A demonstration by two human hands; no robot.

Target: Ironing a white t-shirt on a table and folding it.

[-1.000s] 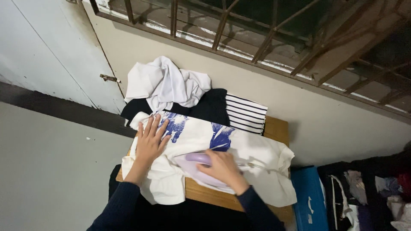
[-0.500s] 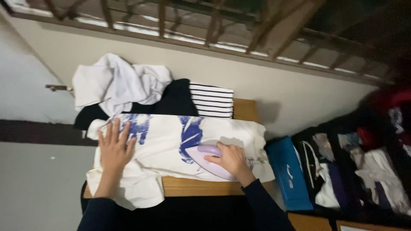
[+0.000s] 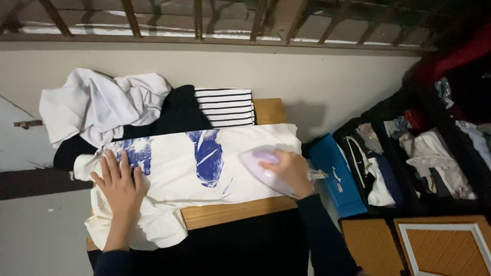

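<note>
Right hand [image 3: 287,170] has slid the lilac iron [image 3: 263,168] rightward across the white printed shirt [image 3: 204,163], off the blue print, toward the shirt's right edge.

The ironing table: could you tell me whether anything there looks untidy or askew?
Yes. A crumpled white garment is heaped on dark clothes at the back, and the printed shirt hangs bunched over the table's front-left edge.

A cream cotton shirt with blue print [image 3: 204,168] lies on the wooden table [image 3: 230,213]. A lilac plastic iron [image 3: 258,166] rests on its right end; a crumpled white cloth [image 3: 97,105] lies behind it, a blue flat box [image 3: 335,176] to the right.
</note>
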